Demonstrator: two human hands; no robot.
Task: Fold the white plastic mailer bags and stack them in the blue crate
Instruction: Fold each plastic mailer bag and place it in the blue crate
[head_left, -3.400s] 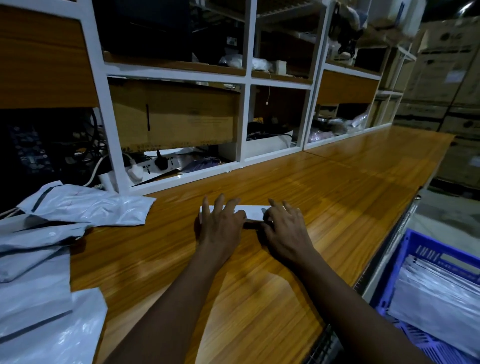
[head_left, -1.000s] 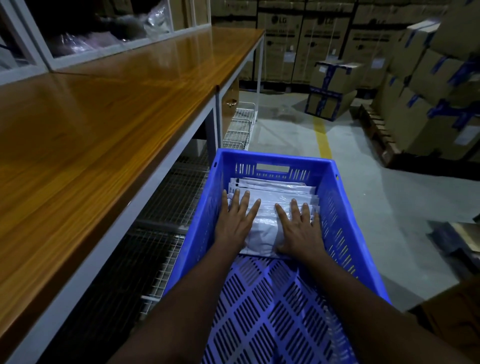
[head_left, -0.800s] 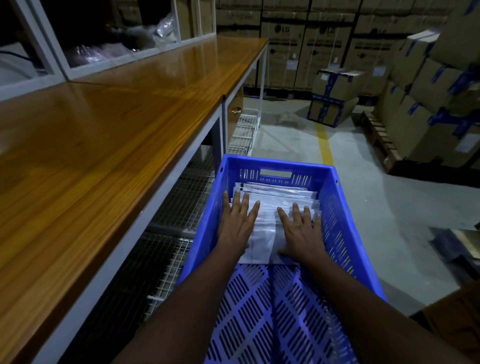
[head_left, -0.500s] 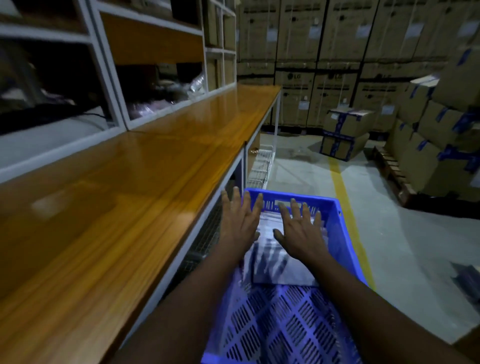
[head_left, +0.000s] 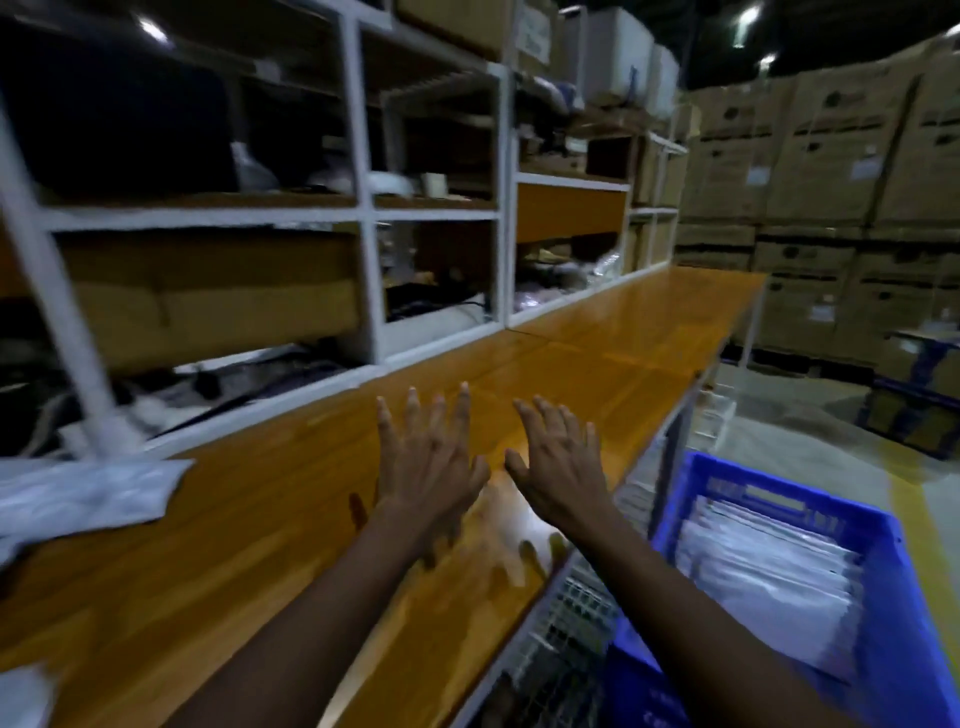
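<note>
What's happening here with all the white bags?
A person is folding them and stacking them in the blue crate, where folded bags already lie. The left hand and right hand hover open over the wooden bench, holding nothing. More unfolded bags wait on the bench's left end.

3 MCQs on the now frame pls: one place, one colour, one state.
1. Where does the crate of folded mailers sit relative to the bench? A) on it B) right of it, lower C) on a shelf above
2. Crate colour? A) red B) blue C) green
3. The left hand and right hand are: A) both gripping mailers B) gripping the crate C) open, holding nothing
Answers: 1 B, it stands beside the bench edge, below the top; 2 B, its walls are blue; 3 C, fingers are spread above bare wood.
</note>
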